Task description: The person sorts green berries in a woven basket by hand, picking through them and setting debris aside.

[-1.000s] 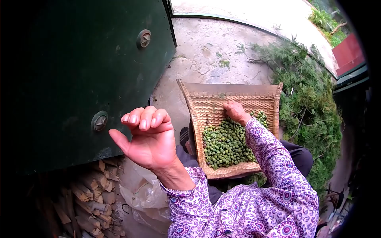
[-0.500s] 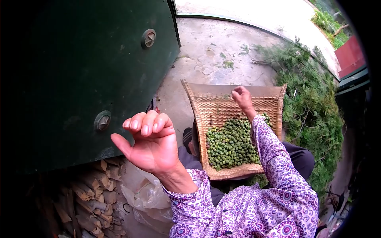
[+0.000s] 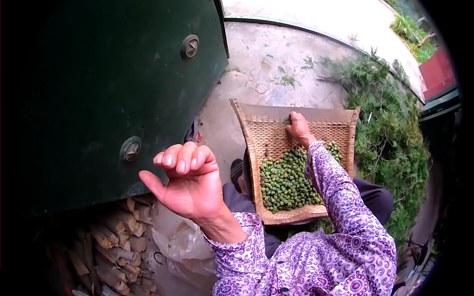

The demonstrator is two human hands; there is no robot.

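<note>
1. At centre right of the frame, the woven basket [image 3: 326,130] is seen with its flat rim toward the top; a dark-trousered leg [image 3: 374,198] is glimpsed beside its lower right corner.
2. Small green pods [image 3: 286,185] are heaped across its lower half, while the upper weave is left mostly bare.
3. And here, over that bare weave, the right hand [image 3: 299,129] is held with fingers bunched – whether anything is pinched between them cannot be told, the tips being turned away.
4. At centre left, the left hand [image 3: 191,185] is raised palm-up, fingers loosely curled, thumb spread, nothing held, well apart from the basket.
5. The pods would be judged light, firm and prone to roll; singly they would be best taken between thumb and fingertip, in bulk by a cupped palm.
6. The basket looks light and slightly springy – by its bound side edges it would be most safely gripped, kept level against spilling.
7. Leafy branches [image 3: 390,133] are spread at right; firewood [image 3: 118,241] is stacked at lower left, with a plastic bag [image 3: 185,249] beside it.
</note>
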